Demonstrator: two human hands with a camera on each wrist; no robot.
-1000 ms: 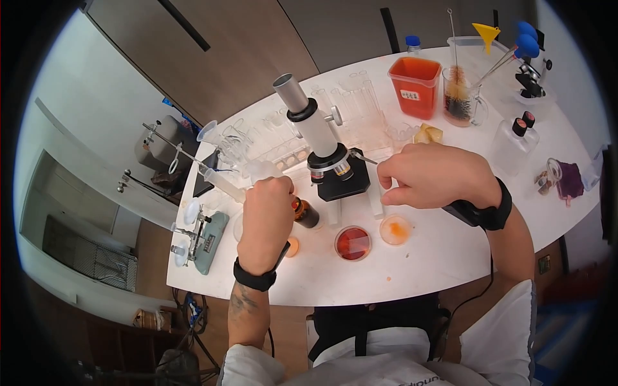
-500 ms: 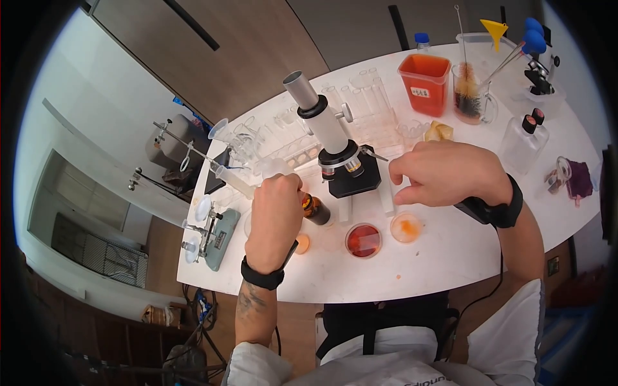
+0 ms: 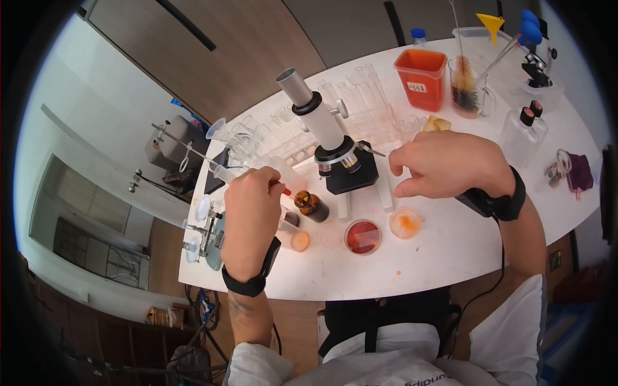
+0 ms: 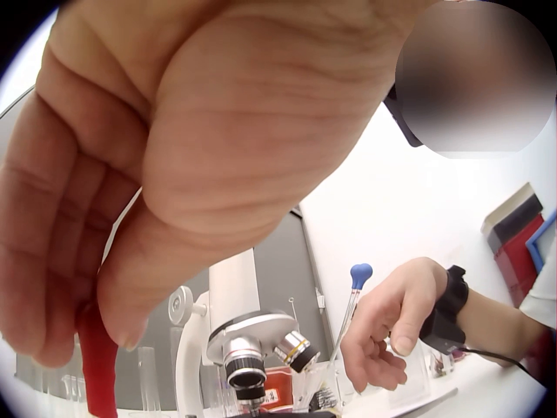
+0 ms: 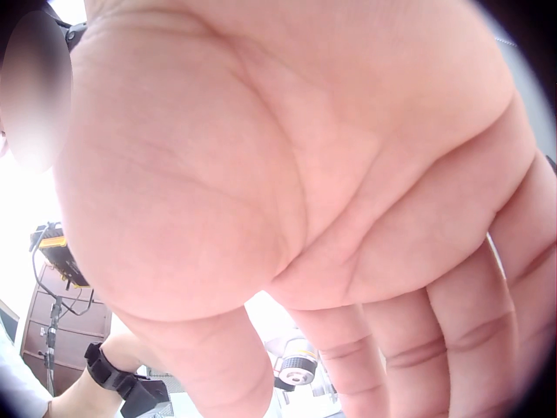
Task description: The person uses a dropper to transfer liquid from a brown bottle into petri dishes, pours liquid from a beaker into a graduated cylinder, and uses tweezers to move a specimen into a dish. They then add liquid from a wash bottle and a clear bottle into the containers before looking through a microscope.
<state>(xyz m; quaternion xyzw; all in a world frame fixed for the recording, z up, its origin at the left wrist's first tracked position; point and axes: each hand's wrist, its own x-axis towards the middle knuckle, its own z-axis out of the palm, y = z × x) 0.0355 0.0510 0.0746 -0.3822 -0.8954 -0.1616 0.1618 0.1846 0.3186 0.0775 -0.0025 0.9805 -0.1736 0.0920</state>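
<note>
My left hand (image 3: pixel 252 212) is left of an open brown glass bottle (image 3: pixel 313 207). Thumb and fingers pinch a red rubber bulb (image 4: pixel 98 370), its lower end cut off in the left wrist view. My right hand (image 3: pixel 454 166) hovers right of the microscope (image 3: pixel 328 138), fingers loosely bent and holding nothing. In front of the microscope sit a dish of red liquid (image 3: pixel 363 237) and a dish with an orange smear (image 3: pixel 405 223). A small orange-filled dish (image 3: pixel 300 242) lies just right of my left wrist.
A balance (image 3: pixel 209 235) stands at the left, partly behind my left hand. Test tubes (image 3: pixel 367 90) in racks line the back. Farther right are a red bin (image 3: pixel 421 80), a glass jug with brushes (image 3: pixel 467 96), clear bottles with dark caps (image 3: pixel 523 135) and a purple cloth (image 3: pixel 579 175).
My left hand has shifted left, away from the brown bottle, uncovering the bottle's mouth and the red bulb between the fingers. The right hand stays about where it was beside the microscope.
</note>
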